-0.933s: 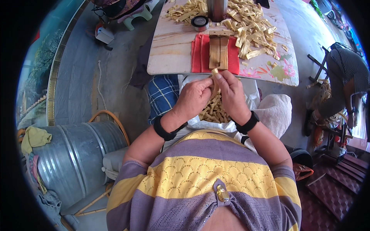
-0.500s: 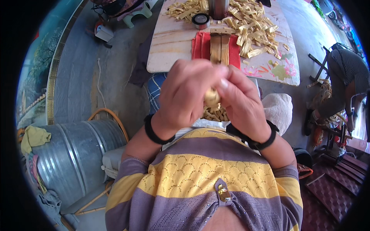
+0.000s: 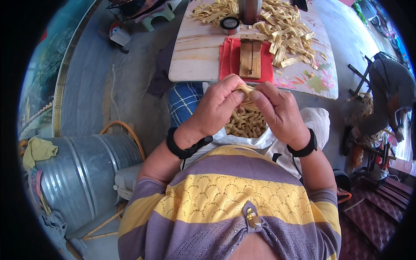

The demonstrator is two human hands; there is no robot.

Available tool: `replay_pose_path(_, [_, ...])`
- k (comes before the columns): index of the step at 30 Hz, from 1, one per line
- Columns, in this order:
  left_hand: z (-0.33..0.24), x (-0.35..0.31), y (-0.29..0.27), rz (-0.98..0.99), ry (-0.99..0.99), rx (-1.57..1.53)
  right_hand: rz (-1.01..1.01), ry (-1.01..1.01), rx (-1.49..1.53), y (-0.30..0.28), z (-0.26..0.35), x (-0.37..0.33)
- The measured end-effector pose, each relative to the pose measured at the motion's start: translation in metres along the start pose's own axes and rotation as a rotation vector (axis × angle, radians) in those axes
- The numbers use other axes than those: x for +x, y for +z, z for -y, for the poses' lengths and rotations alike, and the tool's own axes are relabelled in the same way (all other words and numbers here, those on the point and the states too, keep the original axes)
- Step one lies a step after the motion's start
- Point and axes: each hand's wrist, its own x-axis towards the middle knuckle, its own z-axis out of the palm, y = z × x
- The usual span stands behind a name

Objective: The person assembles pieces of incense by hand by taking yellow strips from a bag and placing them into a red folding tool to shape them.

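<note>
Between my two hands is a pale yellow dried strip [image 3: 246, 89], bent and pinched at both sides. My left hand [image 3: 219, 104] has its thumb and fingers closed on one side of it. My right hand [image 3: 281, 108] grips the other side with thumb and forefinger. Below them, a white plastic bag [image 3: 264, 141] holds many short knotted pieces [image 3: 245, 123] of the same yellow colour. Just beyond my hands, a small wooden board [image 3: 255, 60] with a thin dark rod or slot lies on a folded red cloth [image 3: 225, 56] at the table's near edge.
Loose yellow strips [image 3: 290, 34] are heaped on the table [image 3: 195, 56], around a metal cylinder [image 3: 250, 12] and a round tin [image 3: 230, 25]. A metal drum [image 3: 91, 173] stands at left. Another person [image 3: 390, 86] bends over bundled material at right.
My hands have moved slightly apart and turned, so the strip now shows stretched between my fingertips. More knotted pieces in the bag are visible.
</note>
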Motion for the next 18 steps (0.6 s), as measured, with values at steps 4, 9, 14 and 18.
replay_pose_path(4, [0.001, -0.002, 0.000, -0.084, 0.229, 0.184, 0.153, 0.027, 0.278, -0.001, 0.001, 0.001])
replay_pose_path(9, [-0.001, -0.007, 0.006, -0.026, -0.166, -0.453, -0.093, 0.082, 0.457, 0.008, 0.001, 0.006])
replay_pose_path(14, [0.003, -0.002, -0.010, 0.217, -0.346, -0.679, -0.036, 0.310, 0.744, 0.000, -0.009, 0.004])
replay_pose_path(18, [0.021, 0.007, -0.020, 0.220, -0.226, -0.373, -0.029, 0.485, 0.964, 0.012, -0.012, 0.000])
